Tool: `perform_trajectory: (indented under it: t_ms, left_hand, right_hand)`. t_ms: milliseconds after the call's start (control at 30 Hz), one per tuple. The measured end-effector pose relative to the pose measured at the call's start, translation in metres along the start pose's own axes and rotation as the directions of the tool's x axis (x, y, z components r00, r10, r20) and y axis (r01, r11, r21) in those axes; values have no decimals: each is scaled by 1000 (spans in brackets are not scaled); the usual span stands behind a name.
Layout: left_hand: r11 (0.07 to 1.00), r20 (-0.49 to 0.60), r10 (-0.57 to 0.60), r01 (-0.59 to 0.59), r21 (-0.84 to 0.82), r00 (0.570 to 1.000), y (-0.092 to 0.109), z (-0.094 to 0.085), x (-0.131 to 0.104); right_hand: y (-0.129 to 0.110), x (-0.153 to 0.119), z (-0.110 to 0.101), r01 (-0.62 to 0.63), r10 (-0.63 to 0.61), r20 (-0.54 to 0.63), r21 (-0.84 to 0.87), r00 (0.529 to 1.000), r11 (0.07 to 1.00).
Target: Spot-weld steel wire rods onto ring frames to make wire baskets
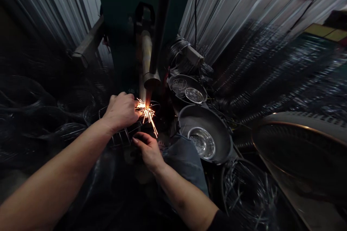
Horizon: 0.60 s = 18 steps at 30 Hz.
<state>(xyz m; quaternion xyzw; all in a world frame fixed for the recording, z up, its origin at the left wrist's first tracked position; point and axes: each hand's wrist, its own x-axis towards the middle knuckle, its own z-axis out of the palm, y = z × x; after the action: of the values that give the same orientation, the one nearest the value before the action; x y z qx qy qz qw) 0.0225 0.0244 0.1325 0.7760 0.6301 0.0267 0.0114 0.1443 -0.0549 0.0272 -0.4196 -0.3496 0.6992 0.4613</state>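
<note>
Bright sparks spray from the tip of a spot welder's electrode, low in the middle of the view. Just left of them, my left hand is closed on a thin wire frame, its fingertips close to the electrode. Some curved wire shows beside the sparks. Below and slightly right, my right hand has thumb and index finger pinched at the frame's right side. What lies between those fingers is too dark to make out.
Right of my knee, a dark pan holds a steel bowl of small metal pieces. Behind it stands another pan with a bowl. Wire bundles, a large round fan-like thing and plastic-wrapped stacks crowd the sides.
</note>
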Motion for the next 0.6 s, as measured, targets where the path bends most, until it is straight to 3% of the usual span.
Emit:
perform_trajectory:
  t_ms: [233,400,500,600]
  left_hand:
    - [1000,-1,6,-6,-2,1000,11,1,-13]
    - [997,-25,57,-58,-47,998,11,2,-82]
    - [984,-159,-154,137,-112,975,-16,1,-143]
    - [871,-181,-488,462,-168,854,-56,11,-212]
  right_hand:
    - [7,-13,-7,-46,46,1,-124,999,991]
    - [8,-47,-25,38,78,241,-442,967,896]
    - [13,-60,-42,68,120,273,-591,954,804]
    - [24,-58,-62,31,174,211,-717,962,697]
